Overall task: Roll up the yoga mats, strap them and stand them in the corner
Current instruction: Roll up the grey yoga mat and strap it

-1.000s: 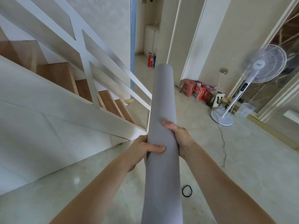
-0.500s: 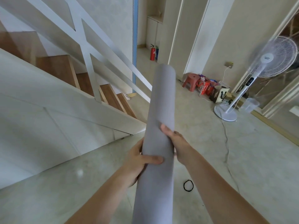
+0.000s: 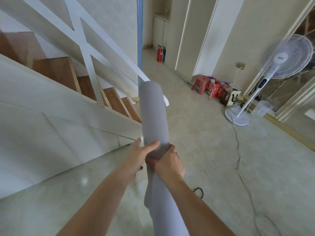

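A grey rolled yoga mat [image 3: 154, 113] stands nearly upright in front of me, held off the floor, its top end near the stair rail. My left hand [image 3: 138, 155] holds its left side at mid-length, thumb across the front. My right hand [image 3: 167, 161] grips the roll from the right, squeezing it where the two hands meet. A black elastic strap loop [image 3: 199, 192] lies on the floor just right of my right forearm, partly hidden by it.
A white staircase with wooden treads [image 3: 58, 72] and a slanted rail fills the left. A white standing fan [image 3: 272, 79] with a trailing cord [image 3: 238, 159] stands at the right. A red stool [image 3: 200, 83], boxes and a fire extinguisher [image 3: 159, 53] line the far wall.
The mat has come lower and tilted slightly. My right hand has slid across the front and now squeezes the roll close to my left hand.
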Tool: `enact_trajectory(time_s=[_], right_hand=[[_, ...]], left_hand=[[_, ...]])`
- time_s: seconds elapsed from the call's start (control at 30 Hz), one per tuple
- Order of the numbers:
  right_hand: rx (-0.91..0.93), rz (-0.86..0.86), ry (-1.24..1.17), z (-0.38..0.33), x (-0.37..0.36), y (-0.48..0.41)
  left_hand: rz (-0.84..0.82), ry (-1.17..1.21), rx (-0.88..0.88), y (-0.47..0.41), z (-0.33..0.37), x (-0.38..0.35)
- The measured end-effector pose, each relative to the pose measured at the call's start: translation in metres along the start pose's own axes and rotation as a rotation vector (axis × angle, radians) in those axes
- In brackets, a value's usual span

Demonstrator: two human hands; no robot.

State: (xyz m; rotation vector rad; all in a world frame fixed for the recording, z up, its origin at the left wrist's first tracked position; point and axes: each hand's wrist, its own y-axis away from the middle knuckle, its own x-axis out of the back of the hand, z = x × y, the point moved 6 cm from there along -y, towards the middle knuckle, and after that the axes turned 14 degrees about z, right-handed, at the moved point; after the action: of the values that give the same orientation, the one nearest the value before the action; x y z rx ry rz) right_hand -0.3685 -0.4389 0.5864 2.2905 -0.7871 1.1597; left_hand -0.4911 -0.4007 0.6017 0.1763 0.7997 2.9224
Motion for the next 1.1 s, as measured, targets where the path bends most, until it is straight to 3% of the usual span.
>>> enact_trajectory(time_s=[0.17, 0.27, 0.4, 0.47, 0.53, 0.63, 0.67, 0.7, 0.73, 0.77, 0.8, 0.83, 0.87, 0.93, 1.0, 1.03, 1.1], right_hand=[[0.318, 0.164, 0.252, -0.020, -0.007, 0.022], [0.416, 0.176, 0.222, -0.027, -0.002, 0.019], [0.161, -0.241, -0.218, -0.003, 0.012, -0.020], [0.141, -0.367, -0.389, 0.000, 0.025, -0.035], [0.201, -0.357, -0.356, -0.001, 0.041, -0.045], [0.308, -0.162, -0.065, -0.007, 0.062, -0.060], [0.356, -0.086, 0.066, -0.008, 0.068, -0.064], [0.417, -0.008, 0.203, -0.009, 0.072, -0.068], [0.490, 0.061, 0.308, -0.011, 0.075, -0.070], [0.565, 0.111, 0.385, -0.013, 0.075, -0.070], [0.651, 0.161, 0.452, -0.016, 0.075, -0.067], [0.756, 0.227, 0.508, -0.018, 0.073, -0.063], [0.880, 0.316, 0.555, -0.021, 0.071, -0.056], [1.089, 0.483, 0.550, -0.024, 0.071, -0.042], [1.272, 0.609, 0.485, -0.026, 0.077, -0.032], [1.324, 0.648, 0.472, -0.026, 0.083, -0.031], [1.343, 0.660, 0.496, -0.026, 0.090, -0.030]], left_hand=[[0.375, -0.166, -0.013, -0.029, 0.038, -0.003], [0.477, -0.118, -0.034, -0.037, 0.040, 0.000], [0.281, 0.180, -0.090, -0.048, 0.045, 0.002], [0.138, 0.358, -0.101, -0.045, 0.043, -0.005], [0.030, 0.483, -0.123, -0.041, 0.042, -0.017], [-0.012, 0.534, -0.048, -0.033, 0.041, -0.028], [0.043, 0.359, -0.055, -0.028, 0.042, -0.026], [0.135, 0.027, -0.155, -0.023, 0.046, -0.019], [0.277, -0.401, -0.356, -0.015, 0.056, -0.008], [0.439, -0.748, -0.676, 0.002, 0.078, -0.001], [0.507, -0.945, -1.013, 0.023, 0.101, -0.006], [0.453, -1.092, -1.224, 0.031, 0.116, -0.015], [0.293, -1.308, -1.266, 0.024, 0.122, -0.026], [-0.041, -1.633, -0.992, -0.006, 0.119, -0.037], [-0.272, -1.545, -0.623, -0.029, 0.113, -0.035], [-0.326, -1.440, -0.543, -0.033, 0.109, -0.036], [-0.259, -1.375, -0.672, -0.027, 0.111, -0.037]])
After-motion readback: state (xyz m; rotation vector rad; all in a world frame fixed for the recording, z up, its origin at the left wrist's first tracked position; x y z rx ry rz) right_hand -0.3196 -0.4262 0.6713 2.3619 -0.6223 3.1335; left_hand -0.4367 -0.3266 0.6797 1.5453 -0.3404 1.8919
